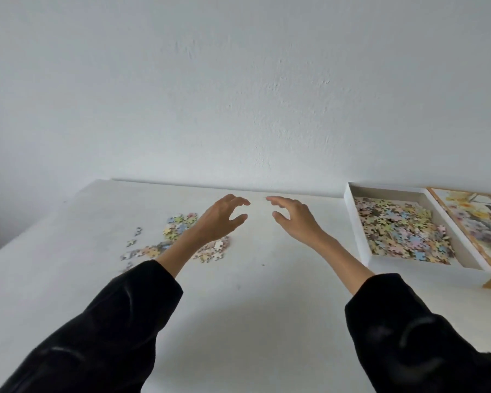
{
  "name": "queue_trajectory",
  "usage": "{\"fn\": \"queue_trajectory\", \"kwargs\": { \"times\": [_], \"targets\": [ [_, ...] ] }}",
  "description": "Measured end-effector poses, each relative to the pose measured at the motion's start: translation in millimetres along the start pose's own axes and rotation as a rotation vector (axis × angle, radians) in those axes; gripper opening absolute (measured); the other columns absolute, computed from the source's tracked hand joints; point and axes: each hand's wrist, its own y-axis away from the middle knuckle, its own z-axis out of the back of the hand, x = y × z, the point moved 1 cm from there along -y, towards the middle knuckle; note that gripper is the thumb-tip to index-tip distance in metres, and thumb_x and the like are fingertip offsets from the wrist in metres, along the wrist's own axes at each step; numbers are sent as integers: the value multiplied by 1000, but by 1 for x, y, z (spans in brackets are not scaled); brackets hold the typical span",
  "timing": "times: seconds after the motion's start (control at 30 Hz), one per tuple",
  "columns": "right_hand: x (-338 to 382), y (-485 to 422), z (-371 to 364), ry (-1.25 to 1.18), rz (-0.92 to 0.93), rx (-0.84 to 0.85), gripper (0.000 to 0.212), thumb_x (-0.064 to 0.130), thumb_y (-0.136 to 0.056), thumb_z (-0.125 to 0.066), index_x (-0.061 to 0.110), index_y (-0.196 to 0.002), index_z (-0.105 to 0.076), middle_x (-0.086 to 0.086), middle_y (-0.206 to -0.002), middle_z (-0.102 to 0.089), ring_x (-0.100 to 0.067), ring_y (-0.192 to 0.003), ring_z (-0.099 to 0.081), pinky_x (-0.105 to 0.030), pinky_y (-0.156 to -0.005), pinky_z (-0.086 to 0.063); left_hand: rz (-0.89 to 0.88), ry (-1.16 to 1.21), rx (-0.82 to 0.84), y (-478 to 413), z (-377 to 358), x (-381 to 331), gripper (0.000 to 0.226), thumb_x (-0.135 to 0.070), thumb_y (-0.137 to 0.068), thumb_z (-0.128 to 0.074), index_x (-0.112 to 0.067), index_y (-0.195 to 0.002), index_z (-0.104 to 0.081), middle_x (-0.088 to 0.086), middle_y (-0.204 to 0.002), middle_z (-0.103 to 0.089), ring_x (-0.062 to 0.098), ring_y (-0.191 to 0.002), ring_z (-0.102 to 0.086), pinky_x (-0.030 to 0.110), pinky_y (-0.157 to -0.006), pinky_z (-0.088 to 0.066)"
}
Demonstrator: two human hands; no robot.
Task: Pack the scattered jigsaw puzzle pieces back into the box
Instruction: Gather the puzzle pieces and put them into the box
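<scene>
Pieces (176, 231) lie scattered well left of the box (355, 222), in a patch running away from it. The left hand (220, 219) hovers just above them and the right hand (295, 219) is nearer the box. Both hands are loosely curled and hold nothing.

Loose pastel cardboard jigsaw pieces (179, 228) lie scattered on the flat white table (253, 307), left of centre. Well to their right stands the shallow white cardboard box (355, 231), more pieces (403, 231) heaped in it; the printed rectangular lid (476, 222) lies against its right side. The left hand (221, 219) hovers over the scatter's right part, the right hand (295, 219) between it and the box.
</scene>
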Motion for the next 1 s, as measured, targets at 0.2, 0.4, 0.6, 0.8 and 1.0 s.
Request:
{"fn": "queue_trajectory", "kwargs": {
  "times": [0.2,0.4,0.6,0.8,1.0],
  "targets": [
    [49,2,-75,-29,42,106,44,29,-92,-52,24,-135,-43,0,-139,-46,-19,-131,-36,-31,-105,-29,129,-39,105,69,32,69,59,-58,-85,-41,-14,-123,-52,10,-127,-50,25,-112,-52,39,-99,-41],
    [64,22,-131,233,-47,392,102,70,-72,-52,36,-144,10,-7,-154,21,-26,-142,19,-46,-115,4,228,-225,88,129,32,115,106,-89,-64,-3,-21,-141,-28,10,-149,-21,28,-138,-19,50,-114,-13],
    [65,14,-147,355,-78,314,103,78,-71,-36,30,-142,21,-12,-152,24,-25,-140,23,-42,-114,8,323,-223,129,142,22,138,116,-92,-56,-1,-21,-147,-3,5,-156,5,22,-144,11,50,-116,5],
    [66,-7,-156,405,-85,313,93,73,-79,-32,30,-143,20,-10,-152,24,-24,-141,22,-42,-115,8,231,-165,159,110,12,143,108,-88,-63,-10,-21,-147,-2,3,-156,7,19,-143,13,47,-116,6],
    [62,-33,-165,340,-30,297,92,83,-69,-5,34,-143,16,-2,-154,22,-16,-141,21,-39,-115,8,141,-34,-49,83,16,147,78,-71,-80,-17,-22,-139,-30,3,-148,-25,19,-136,-26,47,-115,-13]
  ]
}}
